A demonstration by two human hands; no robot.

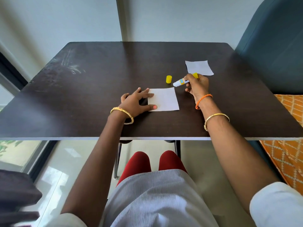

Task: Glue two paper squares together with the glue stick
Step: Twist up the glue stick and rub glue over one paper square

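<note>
Left hand [137, 102] spreads flat, fingers pinning the near paper square [164, 99] by its left edge. Right hand [197, 86] grips the uncapped glue stick [181, 81], tip slanting down-left just off the square's far right corner. Yellow cap [168, 79] stands beyond; second paper square [198, 68] farther right.

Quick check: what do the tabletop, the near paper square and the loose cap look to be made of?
Table: likely dark wood-grain laminate, semi-matte, with scuffs and a pale edge band. Near paper square: thin matte white paper, lying flat. Loose cap: probably smooth yellow plastic, opaque.
</note>
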